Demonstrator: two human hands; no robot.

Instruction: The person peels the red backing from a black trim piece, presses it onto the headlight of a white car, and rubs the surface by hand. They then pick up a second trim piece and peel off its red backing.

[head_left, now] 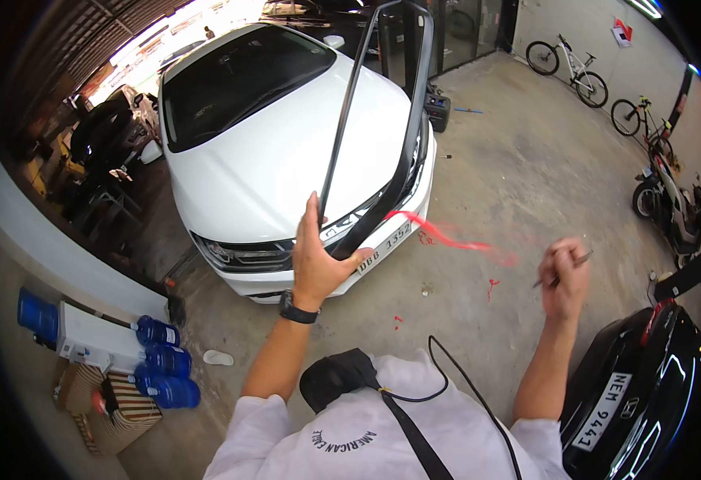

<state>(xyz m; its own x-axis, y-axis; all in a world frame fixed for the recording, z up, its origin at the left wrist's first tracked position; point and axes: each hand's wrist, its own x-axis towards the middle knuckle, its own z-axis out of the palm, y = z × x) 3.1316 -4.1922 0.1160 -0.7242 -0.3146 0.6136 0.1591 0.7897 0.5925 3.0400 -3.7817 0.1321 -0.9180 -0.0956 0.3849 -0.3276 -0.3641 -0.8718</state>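
Observation:
My left hand (318, 260), with a dark watch at the wrist, grips the lower end of a long black frame-like part (405, 172), which rises upright in front of the white car (286, 160). A red strip (438, 232) trails from the part toward the right and is blurred at its far end. Over on the right, my right hand (565, 276) is closed around a thin dark tool, too small to name. Whether the strip reaches my right hand cannot be made out.
Red scraps (492, 288) lie on the concrete floor. A black car (646, 392) stands at the lower right, a motorbike (674, 204) and bicycles (578, 76) along the right wall. Blue water jugs (166, 360) and a white box (98, 336) are at the lower left.

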